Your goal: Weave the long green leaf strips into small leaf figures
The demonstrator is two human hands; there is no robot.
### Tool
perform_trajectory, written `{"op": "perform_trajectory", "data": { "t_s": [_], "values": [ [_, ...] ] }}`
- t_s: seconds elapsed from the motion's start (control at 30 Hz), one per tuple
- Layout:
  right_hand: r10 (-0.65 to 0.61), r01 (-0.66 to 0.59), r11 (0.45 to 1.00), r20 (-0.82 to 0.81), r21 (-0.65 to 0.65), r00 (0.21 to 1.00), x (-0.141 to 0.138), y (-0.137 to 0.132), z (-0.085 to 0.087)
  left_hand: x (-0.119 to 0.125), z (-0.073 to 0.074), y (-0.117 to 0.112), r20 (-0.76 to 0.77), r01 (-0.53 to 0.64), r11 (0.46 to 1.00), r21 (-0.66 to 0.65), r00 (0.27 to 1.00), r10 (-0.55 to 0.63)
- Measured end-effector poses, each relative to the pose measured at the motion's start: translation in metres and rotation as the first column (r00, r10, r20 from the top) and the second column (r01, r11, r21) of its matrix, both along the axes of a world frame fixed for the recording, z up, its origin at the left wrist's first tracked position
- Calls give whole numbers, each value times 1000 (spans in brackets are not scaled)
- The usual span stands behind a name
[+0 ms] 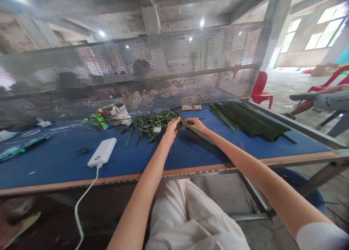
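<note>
A long green leaf strip (pixel 200 134) runs between my two hands, just above the blue tabletop, its tail slanting down to the right beneath my right forearm. My left hand (pixel 172 128) is closed around the strip's upper end. Close beside it, my right hand (pixel 195 124) has its fingers bent and pinched on the same strip. Behind and left of my hands lies a loose heap of short cut leaf pieces (pixel 147 124), with a small pale object (pixel 157 129) in it. To the right, a flat pile of long green leaf strips (pixel 245 120) is spread out.
A white power bank (pixel 102 152) with a cable lies at left. Behind it are a green packet (pixel 97 122) and a crumpled bag (pixel 116 112). A perforated metal screen (pixel 174 71) borders the table's back, with people beyond it. A red chair (pixel 261 88) stands at right.
</note>
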State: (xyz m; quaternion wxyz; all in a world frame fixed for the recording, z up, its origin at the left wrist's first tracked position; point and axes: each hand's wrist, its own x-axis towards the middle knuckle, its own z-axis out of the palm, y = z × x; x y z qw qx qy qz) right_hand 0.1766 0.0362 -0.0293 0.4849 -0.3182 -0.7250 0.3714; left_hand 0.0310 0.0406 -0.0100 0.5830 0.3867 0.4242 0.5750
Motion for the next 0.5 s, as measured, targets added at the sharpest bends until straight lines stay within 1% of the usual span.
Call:
{"op": "perform_trajectory", "data": {
  "t_s": [0.07, 0.13, 0.2, 0.23, 0.3, 0.37, 0.4, 0.43, 0.5],
  "values": [
    [42, -45, 998, -80, -42, 996, -2, -3, 2, 1, -1, 0, -53, -14, 999, 47, 998, 16],
    [31, -38, 998, -115, -55, 993, -3, -6, 5, 1, -1, -1, -121, -78, 990, 118, 988, 92],
    [7, -12, 999, -117, -48, 993, -3, -8, 6, 1, -2, -2, -178, -157, 963, 219, 964, 197],
    [-11, 7, 999, -109, -41, 994, -3, -8, 7, 1, -1, -2, -206, -178, 945, 274, 949, 238],
    [-54, 52, 998, -92, -25, 994, -2, -8, 7, 1, 0, -4, -268, -165, 914, 372, 923, 276],
    [-76, 75, 997, -89, -9, 993, 0, -7, 8, 3, 2, -6, -312, -115, 898, 424, 913, 264],
    [-71, 71, 997, -90, -1, 993, 2, -6, 8, 4, 3, -7, -316, -87, 900, 427, 918, 239],
    [-60, 61, 998, -88, 7, 994, 4, -5, 8, 5, 5, -7, -307, -60, 908, 414, 930, 201],
    [-39, 41, 999, -74, 14, 996, 8, -2, 9, 9, 7, -9, -265, 7, 939, 345, 960, 90]
  ]
}}
